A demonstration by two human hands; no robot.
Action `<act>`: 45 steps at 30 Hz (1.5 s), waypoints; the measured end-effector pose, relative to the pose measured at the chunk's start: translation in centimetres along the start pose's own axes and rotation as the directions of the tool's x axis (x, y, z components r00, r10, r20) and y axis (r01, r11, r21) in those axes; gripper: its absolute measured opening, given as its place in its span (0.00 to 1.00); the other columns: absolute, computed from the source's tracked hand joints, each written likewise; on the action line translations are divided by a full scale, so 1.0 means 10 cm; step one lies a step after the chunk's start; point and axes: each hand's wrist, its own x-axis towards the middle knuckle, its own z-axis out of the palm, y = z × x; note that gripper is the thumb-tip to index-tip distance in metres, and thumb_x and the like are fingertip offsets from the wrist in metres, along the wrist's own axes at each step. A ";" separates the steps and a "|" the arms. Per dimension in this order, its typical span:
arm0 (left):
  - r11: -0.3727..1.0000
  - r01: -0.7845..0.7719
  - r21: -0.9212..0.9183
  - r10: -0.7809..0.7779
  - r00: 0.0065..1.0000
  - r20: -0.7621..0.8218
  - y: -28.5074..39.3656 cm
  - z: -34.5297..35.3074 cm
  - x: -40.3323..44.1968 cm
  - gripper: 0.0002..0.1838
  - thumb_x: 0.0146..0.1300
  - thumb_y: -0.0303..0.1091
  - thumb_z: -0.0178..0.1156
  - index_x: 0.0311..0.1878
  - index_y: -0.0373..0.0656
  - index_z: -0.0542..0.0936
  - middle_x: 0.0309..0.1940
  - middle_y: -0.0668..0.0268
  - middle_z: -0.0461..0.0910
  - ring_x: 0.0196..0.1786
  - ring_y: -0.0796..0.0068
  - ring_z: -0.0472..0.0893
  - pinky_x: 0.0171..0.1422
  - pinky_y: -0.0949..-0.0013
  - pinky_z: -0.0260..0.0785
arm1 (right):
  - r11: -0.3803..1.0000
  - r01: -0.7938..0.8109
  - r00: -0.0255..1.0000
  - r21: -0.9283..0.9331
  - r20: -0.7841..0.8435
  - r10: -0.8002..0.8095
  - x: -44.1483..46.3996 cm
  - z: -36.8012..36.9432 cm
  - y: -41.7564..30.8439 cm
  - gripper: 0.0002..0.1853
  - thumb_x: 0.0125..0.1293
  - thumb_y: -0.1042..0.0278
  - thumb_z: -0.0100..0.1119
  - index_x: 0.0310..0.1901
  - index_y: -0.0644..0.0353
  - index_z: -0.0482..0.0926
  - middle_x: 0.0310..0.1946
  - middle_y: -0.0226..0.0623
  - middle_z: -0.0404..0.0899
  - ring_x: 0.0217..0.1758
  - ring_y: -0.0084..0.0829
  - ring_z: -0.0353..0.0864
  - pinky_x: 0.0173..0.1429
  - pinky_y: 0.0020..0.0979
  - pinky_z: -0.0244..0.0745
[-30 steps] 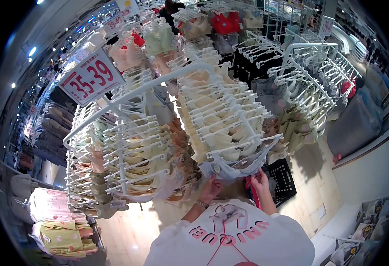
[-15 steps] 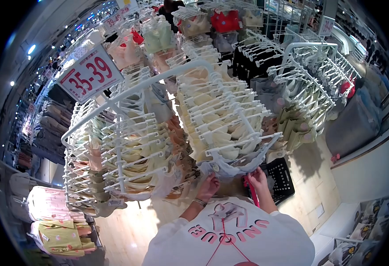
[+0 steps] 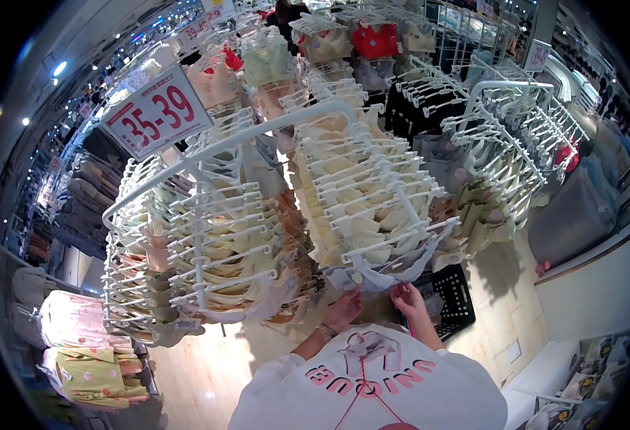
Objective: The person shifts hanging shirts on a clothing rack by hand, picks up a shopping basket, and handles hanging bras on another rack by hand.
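The pale blue bra [image 3: 379, 279] hangs at the front of the rack [image 3: 286, 120], not taken down; we have left hand [image 3: 344, 310] and right hand [image 3: 409, 304] at its lower edge, their grip too small to tell

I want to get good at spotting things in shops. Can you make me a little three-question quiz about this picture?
1. What numbers are on the big sign?
2. True or false: the bracelet is on the wrist of the left hand.
3. What are the left hand and right hand both closest to?
A) the red top
B) the pale blue-grey garment
C) the big sign

Key: 1. 35-39. 2. True. 3. B, at its lower edge.
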 end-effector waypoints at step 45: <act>0.968 -0.133 0.213 0.135 0.991 0.009 -0.04 -0.01 -0.08 0.06 0.60 0.38 0.62 0.35 0.52 0.76 0.29 0.76 0.76 0.30 0.83 0.74 0.35 0.75 0.65 | 0.967 -0.077 0.988 -0.243 0.113 0.107 -0.04 0.22 0.55 0.11 0.58 0.77 0.57 0.43 0.56 0.75 0.37 0.33 0.77 0.39 0.28 0.75 0.45 0.29 0.74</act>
